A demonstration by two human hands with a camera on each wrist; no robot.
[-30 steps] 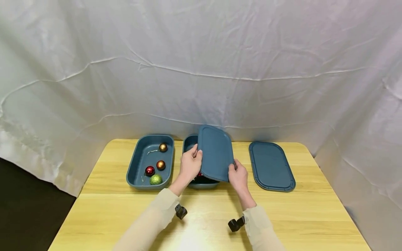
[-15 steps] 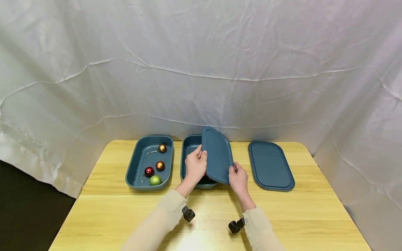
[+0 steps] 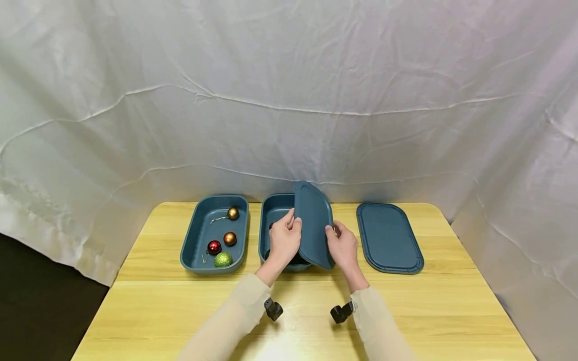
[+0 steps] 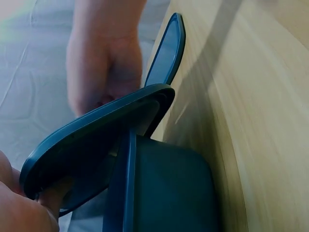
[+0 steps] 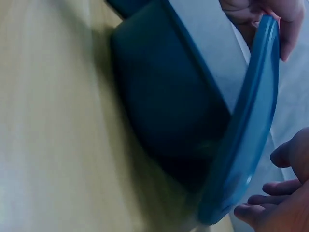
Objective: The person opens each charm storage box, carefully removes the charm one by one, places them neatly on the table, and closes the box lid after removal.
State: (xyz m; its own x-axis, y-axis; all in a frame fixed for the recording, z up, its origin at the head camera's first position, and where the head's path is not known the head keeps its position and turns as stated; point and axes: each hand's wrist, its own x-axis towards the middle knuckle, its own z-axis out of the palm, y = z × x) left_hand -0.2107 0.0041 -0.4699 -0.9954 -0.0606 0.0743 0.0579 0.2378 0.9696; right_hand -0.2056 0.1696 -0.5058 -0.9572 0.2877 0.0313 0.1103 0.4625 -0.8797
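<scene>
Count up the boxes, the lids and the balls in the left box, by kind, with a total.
Boxes: 2
Lids: 2, one gripped by the left hand, one on the table
Balls: 4
Total: 8

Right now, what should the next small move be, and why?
Probably close the right hand on the raised lid: that hand's fingers look open beside it, while only the left hand seems to pinch it, tilted over the box beneath.

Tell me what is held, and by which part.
The left hand pinches the tilted, blue, rounded-rectangular, plastic-looking lid by its left edge; the right hand is open beside it.
</scene>
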